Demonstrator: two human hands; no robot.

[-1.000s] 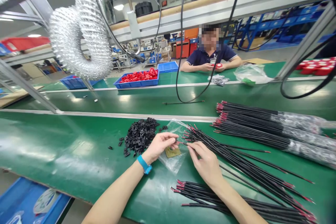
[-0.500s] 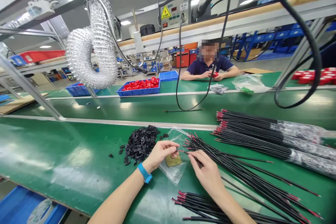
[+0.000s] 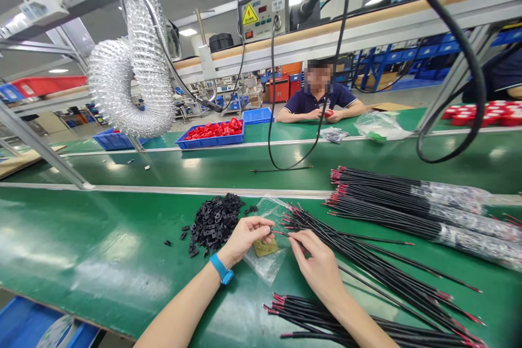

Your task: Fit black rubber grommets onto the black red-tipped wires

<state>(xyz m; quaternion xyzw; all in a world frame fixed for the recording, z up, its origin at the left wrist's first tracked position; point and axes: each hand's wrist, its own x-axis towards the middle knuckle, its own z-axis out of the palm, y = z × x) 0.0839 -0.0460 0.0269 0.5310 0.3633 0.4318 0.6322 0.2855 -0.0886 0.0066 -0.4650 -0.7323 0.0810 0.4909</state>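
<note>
My left hand [image 3: 247, 237], with a blue band at the wrist, pinches a small black plastic piece [image 3: 271, 229], mostly hidden by the fingertips. Closed round a thin black cable [image 3: 286, 235], my right hand [image 3: 317, 262] holds its red-wired end against that piece. Whether the wire is inside the piece or only touching it, I cannot tell. Beneath the hands lies a clear plastic bag [image 3: 267, 273] with a brass-coloured plate [image 3: 267, 249] on it. A heap of black plastic pieces [image 3: 218, 220] is just left of my left hand.
Loose cables [image 3: 367, 261] fan out to the right, and another cable bundle [image 3: 314, 312] lies in front. Wrapped cable bundles [image 3: 408, 206] rest at the far right. A black cord [image 3: 271, 136] hangs over the bench. Across it sits a co-worker [image 3: 320, 100] near a blue tray [image 3: 212, 142] of red parts.
The whole view has shifted slightly, so things appear a little further left. Both hands keep the same hold on the black piece and the cable.
</note>
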